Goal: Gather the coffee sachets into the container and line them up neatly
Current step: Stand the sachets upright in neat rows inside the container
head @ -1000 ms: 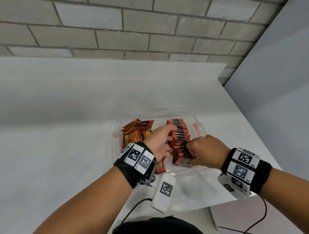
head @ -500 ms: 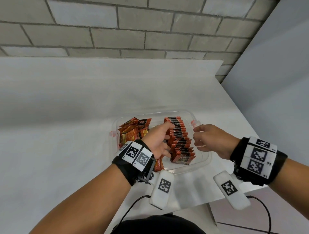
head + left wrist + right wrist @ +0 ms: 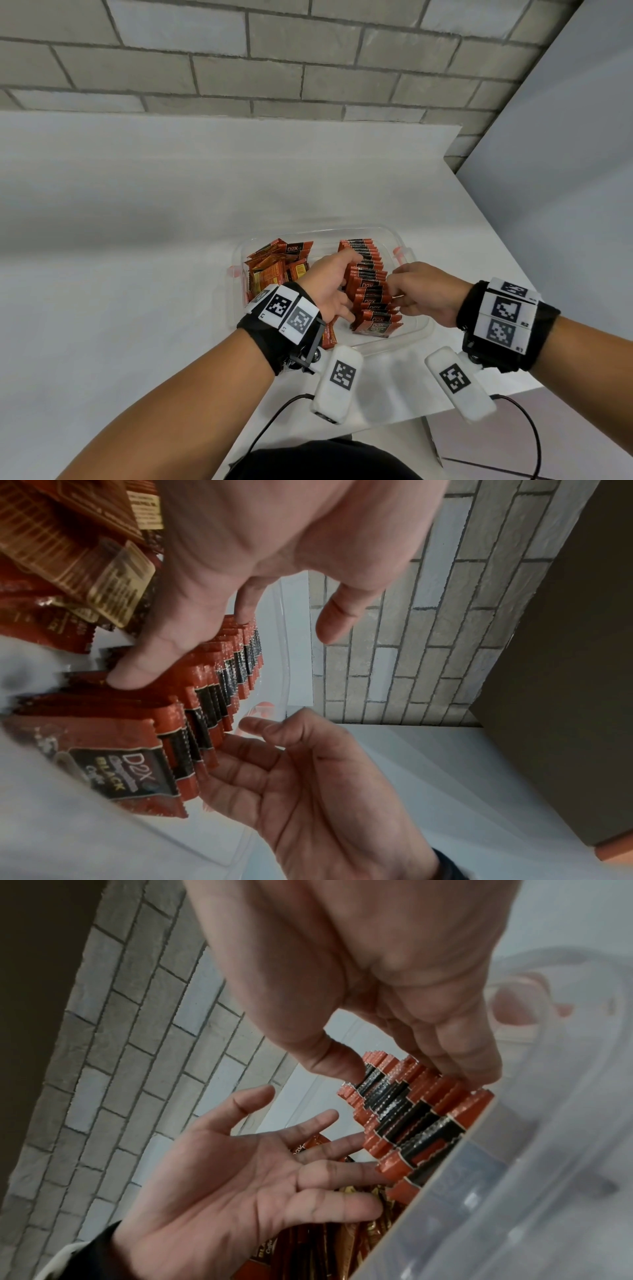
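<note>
A clear plastic container point(image 3: 416, 330) sits on the white table near its front edge. In its right half, a row of red-and-black coffee sachets point(image 3: 371, 291) stands on edge. A loose pile of sachets point(image 3: 274, 269) fills the left half. My left hand point(image 3: 325, 284) lays straight fingers against the row's left side point(image 3: 212, 669). My right hand point(image 3: 421, 291) touches the row's right side with relaxed fingers, its thumb on the sachet tops point(image 3: 411, 1115). Neither hand holds a sachet. In the right wrist view the left hand point(image 3: 222, 1177) is spread flat beside the row.
The table point(image 3: 137, 240) ends close on the right and at the front, beside a grey panel point(image 3: 565, 171). A brick wall point(image 3: 274, 68) stands behind. The container has red clips point(image 3: 399, 251) on its short sides. Cables hang off the table's front edge.
My right hand left the near end of the row, drew back to the container's right rim, and is now back on the row's right side. The left hand stayed against the row.
</note>
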Tool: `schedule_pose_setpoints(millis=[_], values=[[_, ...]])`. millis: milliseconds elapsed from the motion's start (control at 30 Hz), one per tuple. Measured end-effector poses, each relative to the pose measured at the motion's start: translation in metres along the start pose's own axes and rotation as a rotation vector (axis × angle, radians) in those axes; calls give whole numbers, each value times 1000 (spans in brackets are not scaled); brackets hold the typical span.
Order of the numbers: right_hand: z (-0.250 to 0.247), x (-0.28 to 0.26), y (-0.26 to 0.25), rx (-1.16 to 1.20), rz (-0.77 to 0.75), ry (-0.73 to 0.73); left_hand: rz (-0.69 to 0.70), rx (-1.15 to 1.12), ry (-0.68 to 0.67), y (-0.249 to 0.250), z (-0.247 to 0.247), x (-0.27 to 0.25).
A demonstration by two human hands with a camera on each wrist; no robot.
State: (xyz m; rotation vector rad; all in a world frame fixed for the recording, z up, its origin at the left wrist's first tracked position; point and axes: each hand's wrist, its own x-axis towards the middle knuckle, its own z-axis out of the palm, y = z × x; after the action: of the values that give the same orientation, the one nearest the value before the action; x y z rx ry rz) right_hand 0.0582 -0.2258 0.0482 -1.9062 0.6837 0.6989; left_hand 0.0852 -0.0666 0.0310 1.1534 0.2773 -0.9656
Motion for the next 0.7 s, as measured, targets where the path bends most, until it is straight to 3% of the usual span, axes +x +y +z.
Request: schedule_pose_setpoints(millis=[700], values=[[1,1,2,8,-15,-2,-25,-40,-10,1,1,2]])
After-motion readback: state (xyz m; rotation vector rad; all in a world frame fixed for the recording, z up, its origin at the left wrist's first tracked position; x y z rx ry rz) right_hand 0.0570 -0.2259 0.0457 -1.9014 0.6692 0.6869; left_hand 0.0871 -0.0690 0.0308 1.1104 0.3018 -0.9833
